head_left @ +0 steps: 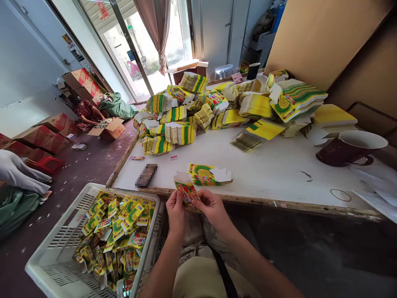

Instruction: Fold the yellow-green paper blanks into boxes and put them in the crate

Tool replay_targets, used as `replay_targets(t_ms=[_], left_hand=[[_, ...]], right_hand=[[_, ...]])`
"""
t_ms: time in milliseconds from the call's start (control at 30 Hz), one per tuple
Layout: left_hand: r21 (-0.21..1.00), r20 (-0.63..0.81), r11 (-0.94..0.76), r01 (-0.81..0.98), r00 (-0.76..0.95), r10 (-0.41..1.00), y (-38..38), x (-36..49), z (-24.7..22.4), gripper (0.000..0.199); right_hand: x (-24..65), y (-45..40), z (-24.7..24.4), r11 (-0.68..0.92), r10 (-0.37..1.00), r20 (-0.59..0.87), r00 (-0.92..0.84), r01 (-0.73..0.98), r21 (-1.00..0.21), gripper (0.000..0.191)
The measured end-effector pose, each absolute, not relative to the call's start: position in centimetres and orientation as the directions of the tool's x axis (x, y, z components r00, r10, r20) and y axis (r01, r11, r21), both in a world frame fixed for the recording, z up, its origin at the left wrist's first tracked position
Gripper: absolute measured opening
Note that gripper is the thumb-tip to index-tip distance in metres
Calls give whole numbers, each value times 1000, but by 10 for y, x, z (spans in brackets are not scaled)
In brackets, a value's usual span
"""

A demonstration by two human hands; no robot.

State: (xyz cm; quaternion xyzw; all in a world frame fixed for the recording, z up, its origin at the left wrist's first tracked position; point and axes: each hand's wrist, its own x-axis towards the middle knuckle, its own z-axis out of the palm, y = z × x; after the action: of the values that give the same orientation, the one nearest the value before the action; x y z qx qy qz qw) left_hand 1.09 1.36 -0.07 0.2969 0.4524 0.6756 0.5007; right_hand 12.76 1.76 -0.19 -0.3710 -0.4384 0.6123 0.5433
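Note:
Between my two hands, just above the table's front edge, is a small printed carton (186,190) in yellow, green and red, its pale top flaps standing up. My left hand (177,209) pinches its left side with thumb and fingers. On the lower right side, my right hand (212,207) grips the same carton. Right behind it lies a short stack of flat yellow-green cartons (203,174) with white flaps pointing right. To the left of my hands, a white plastic crate (58,244) holds many small yellow cartons (124,223).
Bundles of flat cartons (180,128) are heaped along the back of the white table (263,174). A dark mug (344,149) stands at right, near a rubber band (340,195). A blurred dark object (146,176) lies left. Two people are on the floor side, near open boxes (108,128).

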Motion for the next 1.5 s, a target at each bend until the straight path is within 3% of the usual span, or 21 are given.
replay_targets(t_ms=[133,300,367,433,567,667,733,800,867,933,967,1033,1133,1233,1367,1500], left_hand=[[926,-17,-111,-360,-334,942,12,7,1,33],[929,40,-158,-335,-334,942,12,-12,4,32],[956,78,-146,-255,-258,963,10,-24,9,34],[970,152,-177,-166,-153,976,9,-36,19,44],[949,272,-287,134,120,955,4,-47,46,86],[855,127,-265,445,317,940,3,-38,55,95],[807,22,-214,550,333,943,3,-27,52,84],[778,-19,-147,610,258,966,3,-17,44,68],[754,0,-111,648,169,986,1,-11,36,64],[740,30,-118,662,143,989,-1,-8,30,69],[741,43,-131,659,148,988,-2,-7,27,72],[740,77,-165,652,162,984,-4,-6,22,76],[721,160,-258,643,209,965,-6,-6,18,82],[688,219,-372,623,311,925,-8,-6,15,80],[675,194,-399,621,373,907,-10,-5,17,69],[694,122,-381,611,422,898,-12,-5,19,88]], right_hand=[[133,19,-2,109,987,125,-98,-148,-983,30],[158,16,6,285,918,240,-315,103,-953,21],[170,16,8,370,899,305,-314,173,-913,18],[181,17,9,476,875,414,-250,291,-830,16],[190,19,15,636,730,648,-219,565,-526,24],[183,13,22,745,615,712,-340,546,-383,28],[176,9,24,778,595,714,-368,488,-397,27],[172,7,20,726,659,711,-247,458,-514,33],[170,7,12,591,779,626,-30,368,-718,54],[167,8,5,396,913,404,54,120,-910,64],[164,8,3,265,964,265,2,-32,-964,61],[157,8,1,-11,981,44,-188,-287,-958,51],[147,6,1,-246,938,-97,-334,-439,-864,41],[143,5,-2,-320,925,-176,-337,-438,-840,37],[144,2,-8,-333,930,-211,-300,-451,-828,51],[147,-1,-5,-300,931,-161,-328,-438,-847,55]])
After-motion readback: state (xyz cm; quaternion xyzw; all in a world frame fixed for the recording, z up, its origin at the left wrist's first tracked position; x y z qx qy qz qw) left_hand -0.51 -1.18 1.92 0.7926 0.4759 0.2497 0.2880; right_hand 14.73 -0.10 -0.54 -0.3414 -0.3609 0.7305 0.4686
